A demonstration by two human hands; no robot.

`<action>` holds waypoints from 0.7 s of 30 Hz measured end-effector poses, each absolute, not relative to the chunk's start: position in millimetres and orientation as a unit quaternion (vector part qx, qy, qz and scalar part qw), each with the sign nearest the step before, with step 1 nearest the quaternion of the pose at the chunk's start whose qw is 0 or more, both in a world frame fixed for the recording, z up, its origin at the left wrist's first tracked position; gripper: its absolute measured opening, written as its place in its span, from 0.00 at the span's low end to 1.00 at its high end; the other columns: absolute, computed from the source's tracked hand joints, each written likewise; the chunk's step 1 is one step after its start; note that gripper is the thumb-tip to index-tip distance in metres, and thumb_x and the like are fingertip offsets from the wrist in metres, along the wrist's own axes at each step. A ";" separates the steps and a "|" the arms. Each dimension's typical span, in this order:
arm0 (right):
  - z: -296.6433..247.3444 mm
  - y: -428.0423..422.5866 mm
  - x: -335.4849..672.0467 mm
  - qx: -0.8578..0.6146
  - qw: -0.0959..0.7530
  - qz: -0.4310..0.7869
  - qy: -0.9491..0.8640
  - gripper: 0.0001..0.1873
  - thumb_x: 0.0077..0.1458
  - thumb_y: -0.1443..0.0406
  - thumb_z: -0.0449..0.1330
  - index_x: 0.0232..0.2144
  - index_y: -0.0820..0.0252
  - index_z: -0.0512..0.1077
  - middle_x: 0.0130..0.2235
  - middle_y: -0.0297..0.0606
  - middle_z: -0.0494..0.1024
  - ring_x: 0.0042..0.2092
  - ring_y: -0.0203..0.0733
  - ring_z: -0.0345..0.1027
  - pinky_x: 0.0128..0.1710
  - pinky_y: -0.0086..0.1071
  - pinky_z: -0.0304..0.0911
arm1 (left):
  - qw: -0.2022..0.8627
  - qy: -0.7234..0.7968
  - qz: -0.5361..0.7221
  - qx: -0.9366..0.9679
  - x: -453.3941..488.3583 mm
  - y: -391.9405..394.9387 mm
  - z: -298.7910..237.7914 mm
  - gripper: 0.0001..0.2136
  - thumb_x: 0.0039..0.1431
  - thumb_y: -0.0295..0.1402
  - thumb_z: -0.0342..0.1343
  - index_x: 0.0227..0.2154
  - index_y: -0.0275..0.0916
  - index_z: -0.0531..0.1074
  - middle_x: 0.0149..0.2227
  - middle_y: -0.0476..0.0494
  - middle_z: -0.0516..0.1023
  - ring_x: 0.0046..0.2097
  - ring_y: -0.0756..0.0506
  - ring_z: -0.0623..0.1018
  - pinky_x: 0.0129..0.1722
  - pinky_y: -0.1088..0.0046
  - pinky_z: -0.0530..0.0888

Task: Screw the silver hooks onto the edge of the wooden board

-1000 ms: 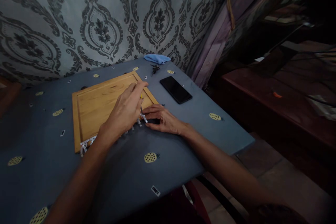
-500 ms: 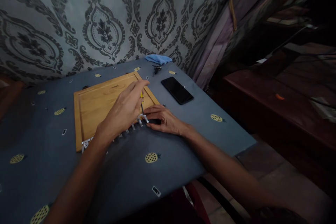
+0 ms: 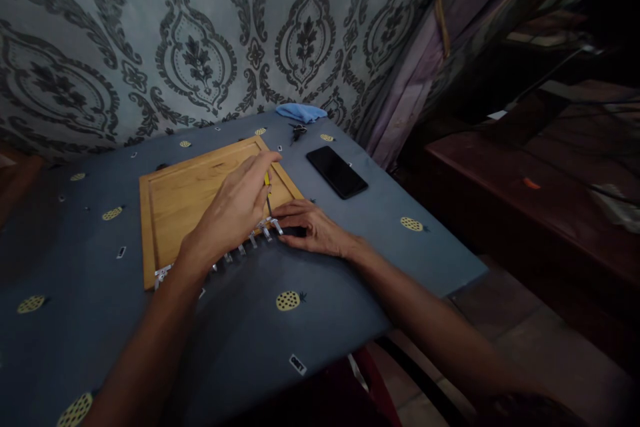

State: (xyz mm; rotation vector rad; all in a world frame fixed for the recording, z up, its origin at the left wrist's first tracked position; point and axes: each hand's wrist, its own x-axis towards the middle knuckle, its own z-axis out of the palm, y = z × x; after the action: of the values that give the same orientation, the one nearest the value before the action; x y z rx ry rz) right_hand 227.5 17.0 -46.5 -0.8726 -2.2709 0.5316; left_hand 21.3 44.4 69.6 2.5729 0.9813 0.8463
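Note:
A wooden board (image 3: 185, 200) lies on a table with a blue-grey patterned cloth (image 3: 260, 333). Along the board's near edge runs a row of small metal pieces (image 3: 235, 252). My left hand (image 3: 233, 213) is closed round a thin screwdriver with a yellow handle (image 3: 268, 190), its tip pointing down at the right end of the row. My right hand (image 3: 313, 227) rests on the cloth at the board's near right corner, fingers pressed on a small dark part (image 3: 295, 231) beside the metal pieces.
A black phone (image 3: 337, 171) lies right of the board. A blue cloth (image 3: 301, 111) and a small dark object (image 3: 297, 130) sit by the patterned wall. A curtain (image 3: 415, 60) hangs at the right, with dark wooden furniture (image 3: 525, 193) beyond the table edge.
Almost nothing has moved. My left hand with the screwdriver shifted very slightly; my right hand stays pressed at the board's corner.

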 end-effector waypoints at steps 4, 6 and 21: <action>-45.8 16.9 227.2 -0.336 0.316 0.203 -0.864 0.14 0.65 0.62 0.65 0.51 0.56 0.81 0.57 0.46 0.82 0.59 0.50 0.74 0.61 0.49 0.66 | 0.119 0.341 0.279 0.889 22.2 43.8 68.3 0.22 0.63 0.19 0.48 0.58 0.40 0.68 0.50 0.40 0.79 0.53 0.41 0.79 0.55 0.61 0.76; -45.0 16.7 226.9 -0.335 0.316 0.205 -0.863 0.13 0.64 0.63 0.65 0.51 0.57 0.82 0.57 0.47 0.81 0.58 0.50 0.75 0.62 0.48 0.66 | 0.120 0.340 0.274 0.892 22.7 43.6 67.4 0.23 0.63 0.19 0.47 0.59 0.40 0.68 0.52 0.40 0.79 0.54 0.41 0.79 0.56 0.61 0.76; -43.7 16.2 227.2 -0.330 0.318 0.204 -0.865 0.12 0.65 0.63 0.65 0.49 0.56 0.82 0.56 0.45 0.82 0.57 0.49 0.75 0.60 0.49 0.67 | 0.140 0.347 0.252 0.893 24.8 39.7 68.9 0.16 0.68 0.24 0.50 0.57 0.39 0.68 0.57 0.38 0.79 0.58 0.40 0.79 0.57 0.60 0.76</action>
State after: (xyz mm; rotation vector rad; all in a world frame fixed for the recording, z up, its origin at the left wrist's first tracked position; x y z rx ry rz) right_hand 227.2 16.2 -43.7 -0.8688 -2.2751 0.5370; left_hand 24.8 39.7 68.9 2.5796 1.0029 0.7271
